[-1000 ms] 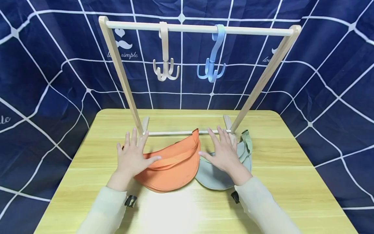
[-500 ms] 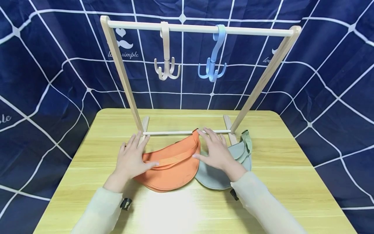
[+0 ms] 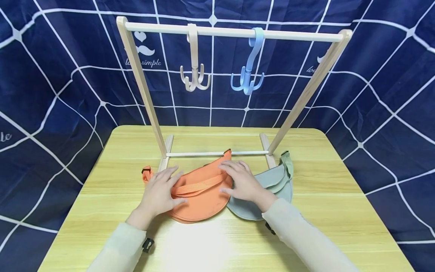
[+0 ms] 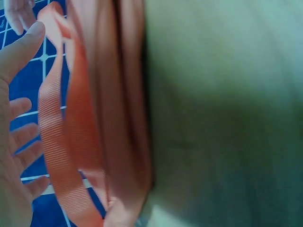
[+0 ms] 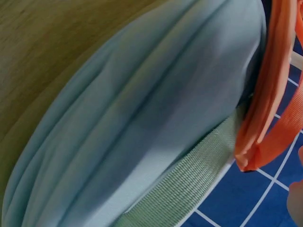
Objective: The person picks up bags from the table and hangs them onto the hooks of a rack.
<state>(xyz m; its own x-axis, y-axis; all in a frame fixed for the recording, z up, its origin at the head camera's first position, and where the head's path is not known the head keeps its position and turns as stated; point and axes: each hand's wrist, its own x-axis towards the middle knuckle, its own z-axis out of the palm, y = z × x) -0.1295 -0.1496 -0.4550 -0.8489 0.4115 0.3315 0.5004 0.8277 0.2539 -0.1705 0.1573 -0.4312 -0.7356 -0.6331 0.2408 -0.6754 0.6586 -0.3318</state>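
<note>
An orange waist bag point(image 3: 204, 206) lies on the table, its webbing strap point(image 3: 198, 186) across its front. Over its left end is my left hand point(image 3: 158, 192), fingers slightly bent and thumb spread. In the left wrist view, the strap point(image 4: 59, 137) hangs apart from those fingers. My right hand point(image 3: 242, 182) reaches over the bag's right end, palm down; contact cannot be told. Partly beneath my right forearm rests a grey-green waist bag point(image 3: 246, 209) with a green strap point(image 3: 288, 164). Neither hand visibly grips anything.
Behind the bags stands a wooden rack point(image 3: 146, 87). From its top bar point(image 3: 302, 36) hang a beige hook point(image 3: 193, 56) and a blue hook point(image 3: 250, 60), both with several prongs. Black buckles lie near each wrist, such as the left buckle point(image 3: 148, 244). Dark blue gridded cloth point(image 3: 51, 113) surrounds the table point(image 3: 340, 223).
My right hand has moved left from the grey-green bag onto the orange bag's right end. My left hand has shifted right and down, uncovering the orange strap's left end. Both bags stay put.
</note>
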